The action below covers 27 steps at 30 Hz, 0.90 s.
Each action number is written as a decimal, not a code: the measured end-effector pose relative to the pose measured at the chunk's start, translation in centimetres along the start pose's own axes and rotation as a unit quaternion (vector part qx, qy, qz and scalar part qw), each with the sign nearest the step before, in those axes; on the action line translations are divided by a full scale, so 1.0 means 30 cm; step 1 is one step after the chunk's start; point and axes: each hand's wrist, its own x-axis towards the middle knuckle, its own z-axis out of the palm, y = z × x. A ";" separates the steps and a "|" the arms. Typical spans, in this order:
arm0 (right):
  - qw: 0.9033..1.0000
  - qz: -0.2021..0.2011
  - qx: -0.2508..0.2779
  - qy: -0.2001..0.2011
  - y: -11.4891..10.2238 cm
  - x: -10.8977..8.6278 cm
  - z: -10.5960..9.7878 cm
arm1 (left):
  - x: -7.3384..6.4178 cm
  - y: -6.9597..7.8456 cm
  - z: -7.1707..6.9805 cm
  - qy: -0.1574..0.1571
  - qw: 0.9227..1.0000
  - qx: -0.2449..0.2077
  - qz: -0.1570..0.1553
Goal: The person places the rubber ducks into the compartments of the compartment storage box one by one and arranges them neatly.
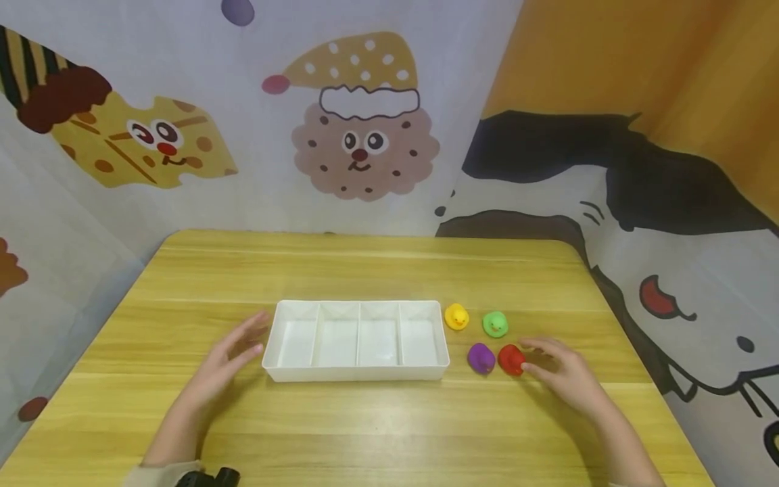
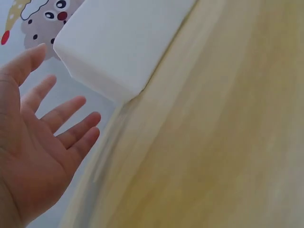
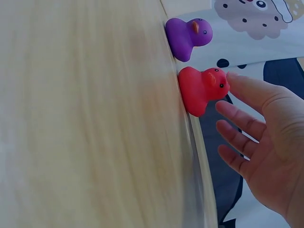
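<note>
A white tray (image 1: 356,373) with several compartments stands mid-table. Just off its left end is my left hand (image 1: 222,365), fingers spread and holding nothing; the left wrist view shows the same hand (image 2: 42,147) beside the tray's outer wall (image 2: 118,42). To the tray's right sit a yellow rubber duck (image 1: 456,316), a green rubber duck (image 1: 496,324), a purple rubber duck (image 1: 481,358) and a red rubber duck (image 1: 511,360). My right hand (image 1: 566,375) is at the red duck's right side. In the right wrist view, its thumb tip appears at the red duck's (image 3: 197,90) head; the fingers are not closed round it.
The wooden table (image 1: 377,433) has a patterned curtain (image 1: 365,216) behind it and at its sides. A black device (image 1: 209,477) is on the left wrist, at the bottom edge of the head view.
</note>
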 end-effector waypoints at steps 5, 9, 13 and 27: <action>1.000 0.017 0.008 -0.011 0.005 -0.005 0.007 | -0.004 -0.014 0.008 -0.014 1.000 -0.025 -0.006; 0.999 0.025 0.027 -0.021 0.005 -0.005 0.012 | -0.007 -0.021 0.016 -0.022 0.998 -0.051 -0.014; 0.998 0.027 0.045 -0.025 0.002 -0.004 0.016 | -0.007 -0.028 0.023 -0.023 0.998 -0.065 -0.013; 0.999 0.011 0.039 -0.002 -0.014 0.002 0.013 | -0.011 -0.037 0.029 -0.023 0.997 -0.073 -0.023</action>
